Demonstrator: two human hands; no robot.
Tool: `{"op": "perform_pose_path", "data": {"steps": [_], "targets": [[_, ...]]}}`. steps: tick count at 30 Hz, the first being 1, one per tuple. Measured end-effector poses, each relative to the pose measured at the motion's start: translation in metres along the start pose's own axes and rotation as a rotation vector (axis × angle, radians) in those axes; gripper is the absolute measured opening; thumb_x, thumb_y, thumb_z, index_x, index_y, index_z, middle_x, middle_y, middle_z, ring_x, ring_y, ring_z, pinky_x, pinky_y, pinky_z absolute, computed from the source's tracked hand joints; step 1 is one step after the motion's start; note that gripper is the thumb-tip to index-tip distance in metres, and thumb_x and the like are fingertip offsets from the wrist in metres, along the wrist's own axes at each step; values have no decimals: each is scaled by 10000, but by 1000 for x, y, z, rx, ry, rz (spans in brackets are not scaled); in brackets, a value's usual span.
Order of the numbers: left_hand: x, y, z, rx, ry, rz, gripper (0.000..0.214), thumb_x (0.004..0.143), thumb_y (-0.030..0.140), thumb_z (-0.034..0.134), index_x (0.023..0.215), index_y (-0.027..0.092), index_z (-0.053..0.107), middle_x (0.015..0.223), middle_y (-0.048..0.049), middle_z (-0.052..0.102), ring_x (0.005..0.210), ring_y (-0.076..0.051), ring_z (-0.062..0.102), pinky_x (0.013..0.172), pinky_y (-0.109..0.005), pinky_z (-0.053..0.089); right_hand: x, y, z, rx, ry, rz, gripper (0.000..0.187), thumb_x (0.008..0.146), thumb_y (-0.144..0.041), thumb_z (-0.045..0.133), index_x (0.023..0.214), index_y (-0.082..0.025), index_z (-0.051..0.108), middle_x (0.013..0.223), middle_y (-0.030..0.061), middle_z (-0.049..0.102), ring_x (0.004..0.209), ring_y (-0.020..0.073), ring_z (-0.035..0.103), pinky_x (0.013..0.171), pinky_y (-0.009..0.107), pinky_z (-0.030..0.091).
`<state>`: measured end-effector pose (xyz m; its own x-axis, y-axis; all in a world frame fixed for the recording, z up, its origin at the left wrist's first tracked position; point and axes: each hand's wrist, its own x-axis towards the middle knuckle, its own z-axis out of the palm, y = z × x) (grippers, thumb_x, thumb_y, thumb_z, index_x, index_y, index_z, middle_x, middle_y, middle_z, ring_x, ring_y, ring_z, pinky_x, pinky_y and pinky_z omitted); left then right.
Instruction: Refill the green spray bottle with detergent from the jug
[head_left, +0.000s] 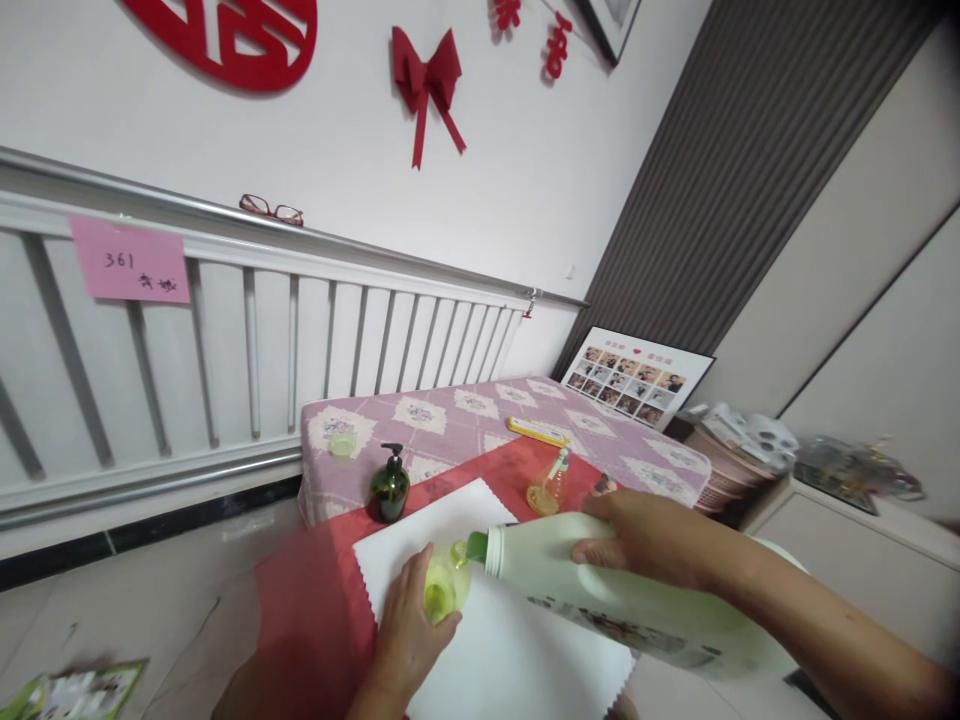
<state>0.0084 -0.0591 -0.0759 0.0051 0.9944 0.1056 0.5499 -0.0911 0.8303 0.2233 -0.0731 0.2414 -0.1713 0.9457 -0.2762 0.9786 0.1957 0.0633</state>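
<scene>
My right hand (637,530) grips a large pale green jug (600,590) tipped on its side, its green spout (477,546) at the mouth of a small yellow-green bottle (448,585). My left hand (409,625) is wrapped round that small bottle, which has some yellowish liquid low inside and no pump on top. Beneath both lies a white sheet with a zigzag edge (517,660). Behind it stand a dark green pump bottle (390,488) and a clear orange-tinted bottle with a pale pump (550,485). Whether liquid is flowing I cannot tell.
A red cloth (307,590) and a purple patterned cloth (450,405) cover the table. On it are a yellow case (537,431) and a pale green cup-like piece (343,445). A white radiator (225,340) runs along the wall; a pink basket (724,460) stands at right.
</scene>
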Motion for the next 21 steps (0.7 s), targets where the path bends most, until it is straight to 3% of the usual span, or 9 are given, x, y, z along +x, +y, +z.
{"op": "perform_pose_path", "data": {"steps": [21], "targets": [[-2, 2, -1, 1, -11, -5, 837, 685, 288, 619, 1466, 171, 344, 1524, -100, 443, 1412, -237, 392, 1193, -335, 312, -2, -1, -2, 17, -5, -9, 355, 814, -552, 560, 912, -226, 661, 1009, 115, 745, 882, 332, 675, 706, 391, 452]]}}
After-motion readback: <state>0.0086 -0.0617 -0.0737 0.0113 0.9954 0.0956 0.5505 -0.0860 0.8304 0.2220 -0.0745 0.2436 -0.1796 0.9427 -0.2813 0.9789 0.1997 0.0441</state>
